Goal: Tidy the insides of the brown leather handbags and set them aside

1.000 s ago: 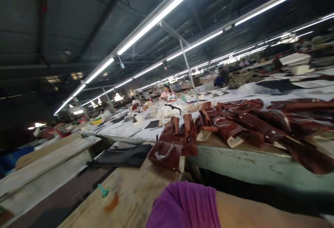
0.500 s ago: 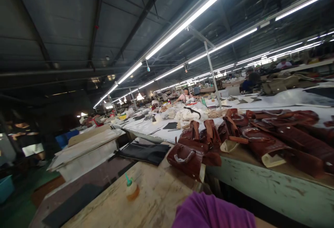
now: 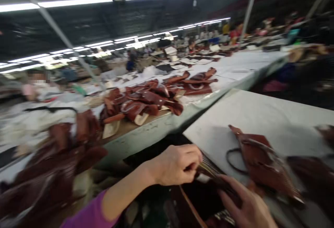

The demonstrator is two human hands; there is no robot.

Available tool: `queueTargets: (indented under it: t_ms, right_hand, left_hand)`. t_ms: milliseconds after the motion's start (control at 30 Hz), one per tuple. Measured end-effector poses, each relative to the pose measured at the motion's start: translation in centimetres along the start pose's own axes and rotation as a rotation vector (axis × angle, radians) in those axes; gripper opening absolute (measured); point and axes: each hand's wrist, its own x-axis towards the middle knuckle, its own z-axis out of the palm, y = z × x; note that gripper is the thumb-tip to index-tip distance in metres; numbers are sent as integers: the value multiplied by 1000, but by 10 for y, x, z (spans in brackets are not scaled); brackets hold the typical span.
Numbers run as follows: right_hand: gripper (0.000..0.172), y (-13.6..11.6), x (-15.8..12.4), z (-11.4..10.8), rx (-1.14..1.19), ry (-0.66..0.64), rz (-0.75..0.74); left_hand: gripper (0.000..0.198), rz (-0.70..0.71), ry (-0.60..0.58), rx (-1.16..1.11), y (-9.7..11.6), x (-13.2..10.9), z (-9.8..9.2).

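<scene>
A dark brown leather bag [image 3: 182, 205] is low in the head view, its mouth gaping and its inside dark. My left hand [image 3: 175, 163] reaches across with fingers curled closed at the bag's upper edge, beside a metallic-looking strip that may be a zipper. My right hand [image 3: 246, 202] grips the same edge from the right, thumb and fingers on either side of it. Motion blur softens the fingertips. Right of my hands, a reddish-brown leather bag [image 3: 261, 158] with a looped strap lies on a white tabletop [image 3: 261, 116].
Several brown leather bags [image 3: 146, 101] lie along a long pale-green-sided table [image 3: 156, 125] ahead. More brown bags [image 3: 47, 176] are piled at the near left. A metal post [image 3: 68, 43] rises at the left, and a person [image 3: 39, 85] is beyond the table there.
The view has swung right and down. Both hands, unseen before, now hold the brown bag. The wooden bench and glue bottle have left the view.
</scene>
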Motion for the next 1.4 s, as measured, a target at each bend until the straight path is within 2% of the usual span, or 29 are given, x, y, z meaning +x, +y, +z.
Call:
queueTargets:
  t_ms: [67,133,300,533,800,900,1000,1400]
  right_hand:
    - [27,4,-6,-7,-25,-63,90]
    - [27,1,-7,-6,-10,-72,125]
    - [27,-8,-7,2,57,-15,154]
    - [28,-8,-6,2,95,-2,145]
    - [30,-8,-8,-3,155,-29,208]
    - [31,-7,-9,-3,159,-35,241]
    - [31,-6,-10,-2,155,-32,245]
    - [28,-4,-15,-2,107,-11,208]
  left_hand:
    - [19,-30,-19,-62,-16,1,1]
    - [19,-36,-21,-94,-20,2,3]
    - [21,13,-30,-78,-16,5,4]
    - [16,-81,-110,-34,-14,13,-2]
    - [17,17,-95,99,-8,22,7]
    - [17,48,-51,80,-8,25,9]
    - [15,46,-18,27,-10,26,11]
    - [19,-10,-15,-27,-5,32,20]
